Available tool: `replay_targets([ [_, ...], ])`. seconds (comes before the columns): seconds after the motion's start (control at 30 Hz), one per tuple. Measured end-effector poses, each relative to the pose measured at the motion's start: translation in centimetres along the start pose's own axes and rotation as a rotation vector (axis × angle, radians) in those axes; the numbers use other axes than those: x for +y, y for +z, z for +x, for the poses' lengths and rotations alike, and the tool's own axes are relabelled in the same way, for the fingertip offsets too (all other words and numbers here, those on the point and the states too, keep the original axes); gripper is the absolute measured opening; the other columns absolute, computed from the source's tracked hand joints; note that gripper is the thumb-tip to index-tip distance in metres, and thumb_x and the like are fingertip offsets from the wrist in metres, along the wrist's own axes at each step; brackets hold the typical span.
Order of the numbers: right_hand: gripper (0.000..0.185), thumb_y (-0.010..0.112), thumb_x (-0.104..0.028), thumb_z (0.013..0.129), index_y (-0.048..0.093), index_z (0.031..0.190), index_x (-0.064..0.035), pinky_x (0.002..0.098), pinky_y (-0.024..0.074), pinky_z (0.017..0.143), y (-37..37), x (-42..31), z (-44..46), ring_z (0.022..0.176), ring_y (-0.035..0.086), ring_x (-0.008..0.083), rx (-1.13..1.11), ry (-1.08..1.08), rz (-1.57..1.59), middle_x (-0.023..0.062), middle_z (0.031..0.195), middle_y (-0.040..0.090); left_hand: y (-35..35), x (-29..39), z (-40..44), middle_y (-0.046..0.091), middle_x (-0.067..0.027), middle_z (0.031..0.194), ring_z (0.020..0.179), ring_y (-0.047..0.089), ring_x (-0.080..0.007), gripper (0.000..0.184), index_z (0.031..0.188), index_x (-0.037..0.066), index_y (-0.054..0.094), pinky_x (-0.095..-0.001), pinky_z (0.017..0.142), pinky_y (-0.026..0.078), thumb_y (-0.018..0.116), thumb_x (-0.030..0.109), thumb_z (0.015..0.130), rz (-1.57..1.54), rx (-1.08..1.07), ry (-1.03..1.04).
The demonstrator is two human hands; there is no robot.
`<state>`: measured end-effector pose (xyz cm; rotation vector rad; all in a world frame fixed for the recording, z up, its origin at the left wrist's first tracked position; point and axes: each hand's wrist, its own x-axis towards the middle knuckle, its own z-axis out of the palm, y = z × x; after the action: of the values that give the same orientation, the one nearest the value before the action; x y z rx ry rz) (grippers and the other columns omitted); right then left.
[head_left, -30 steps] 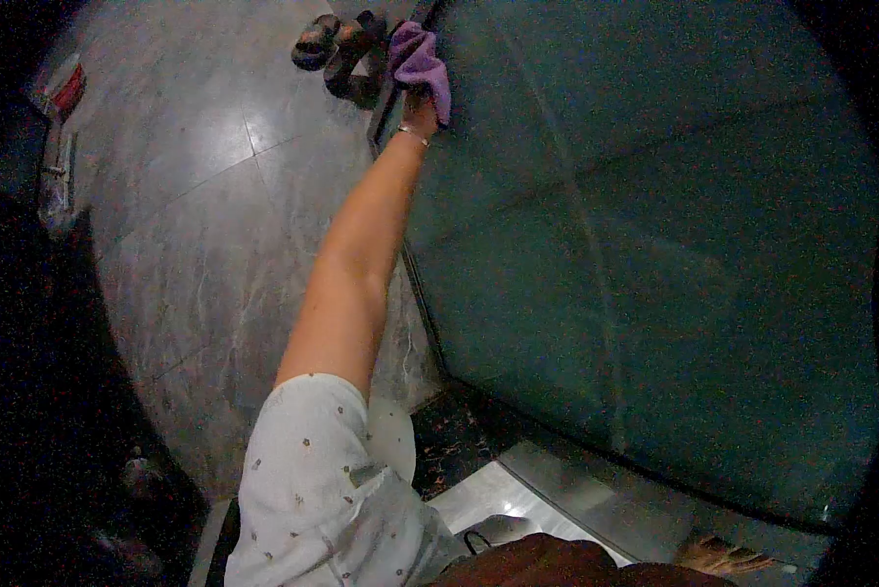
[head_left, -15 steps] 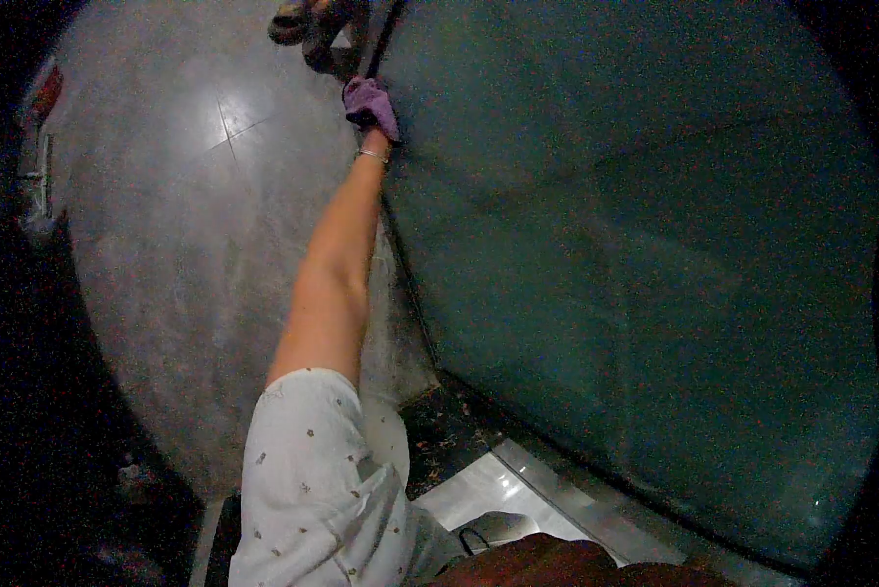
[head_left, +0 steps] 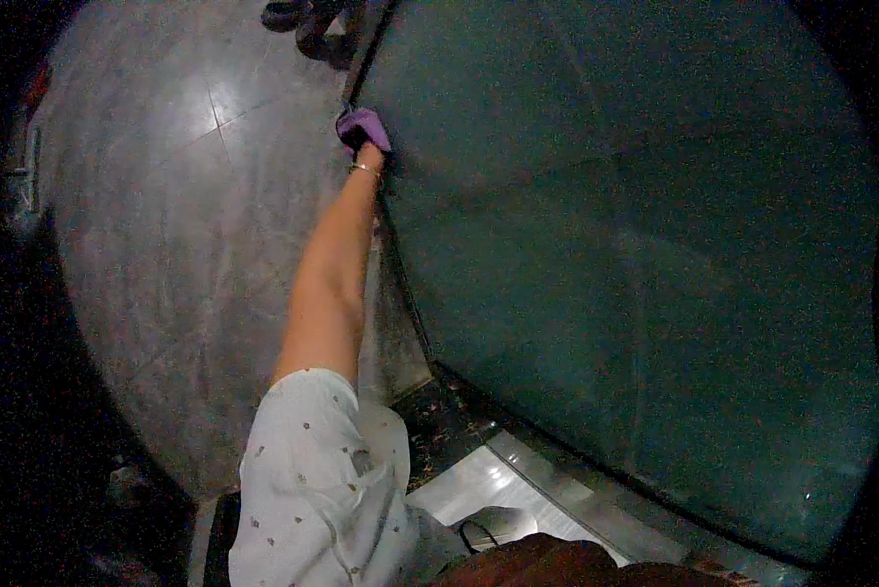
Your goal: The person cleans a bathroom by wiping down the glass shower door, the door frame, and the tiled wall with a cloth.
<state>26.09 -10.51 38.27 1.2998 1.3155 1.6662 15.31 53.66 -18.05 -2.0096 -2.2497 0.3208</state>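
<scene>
My left hand point(head_left: 369, 154), a bracelet at its wrist, reaches far forward and is closed around a purple cloth point(head_left: 367, 127). A dark patch shows on the cloth's left side; most of my fingers are hidden by it. The cloth lies at the dark edge of a large greenish glass panel point(head_left: 606, 254), seemingly against it. My right hand is out of view.
Grey tiled flooring point(head_left: 165, 225) reflects a light on the left. Dark objects point(head_left: 317, 27), unclear in kind, lie beyond my hand. A shiny metal strip point(head_left: 557, 499) runs along the panel's near edge, beside a dark speckled surface point(head_left: 439, 421). Hair hangs low in view.
My left hand with the purple cloth has come slightly nearer and to the left along the panel's edge. The view has shifted a little.
</scene>
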Motion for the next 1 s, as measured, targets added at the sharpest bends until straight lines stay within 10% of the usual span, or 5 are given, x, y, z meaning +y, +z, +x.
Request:
replay_targets([
  [0.47,0.068,0.027,-0.055,0.093,0.007,0.148,-0.0198,0.0638,0.0227,0.102,7.3,-7.2,6.5,0.132,0.025,0.0452,0.1,0.108,0.119,0.0132,0.151,0.015,6.7,2.8,-14.7,0.057,-0.0058,0.1,0.093,0.056,-0.0169,0.023,0.102,0.01,0.057,-0.0322,0.077,0.045,0.04,0.018,0.09,-0.395,-0.343,0.768],
  [1.0,0.042,0.048,-0.04,0.089,0.044,0.122,-0.0136,0.065,0.0202,0.101,14.9,-17.8,17.7,0.127,0.035,0.0466,0.376,0.287,0.338,0.0209,0.141,0.033,-5.0,2.0,-15.8,0.054,-0.0089,0.121,0.111,0.052,-0.0226,0.034,0.117,0.011,0.055,-0.04,0.088,0.044,0.043,0.028,0.09,-0.695,0.074,0.811],
])
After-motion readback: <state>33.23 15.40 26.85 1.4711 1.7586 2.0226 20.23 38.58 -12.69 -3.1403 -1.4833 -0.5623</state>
